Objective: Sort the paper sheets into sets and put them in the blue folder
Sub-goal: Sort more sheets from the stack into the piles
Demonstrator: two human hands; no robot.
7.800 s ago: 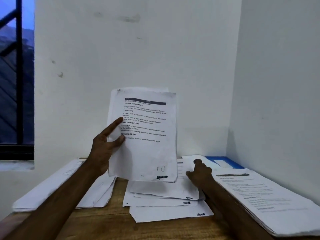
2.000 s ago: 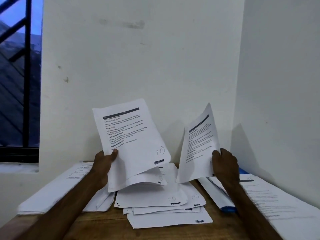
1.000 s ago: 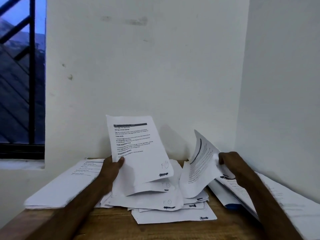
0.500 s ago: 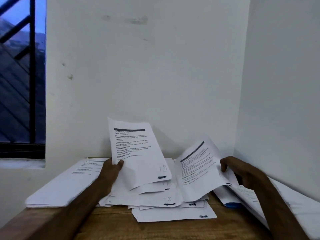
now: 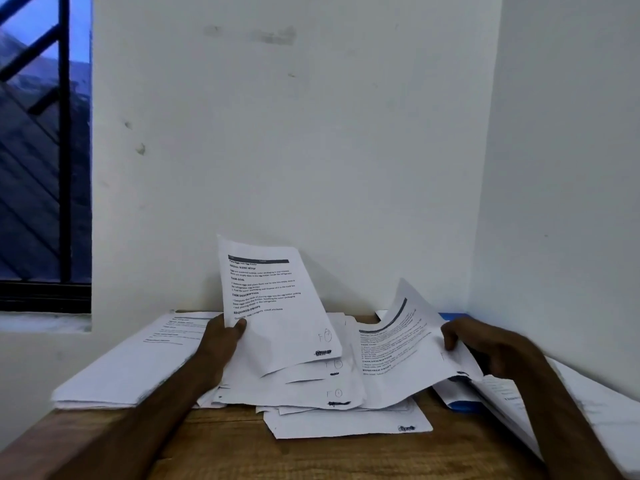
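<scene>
My left hand pinches the left edge of a printed sheet and holds it upright above a loose pile of sheets in the middle of the wooden table. My right hand grips the right edge of a second printed sheet, which leans low over the pile's right side. The blue folder lies at the right under papers; only a corner and a strip at the back show.
A flat stack of sheets lies at the table's left. Another stack runs along the right wall. White walls close off the back and right. A barred window is at the left.
My right hand has lowered its sheet from upright down toward the right side of the pile. My left hand's sheet has dropped a little and stands straighter.
</scene>
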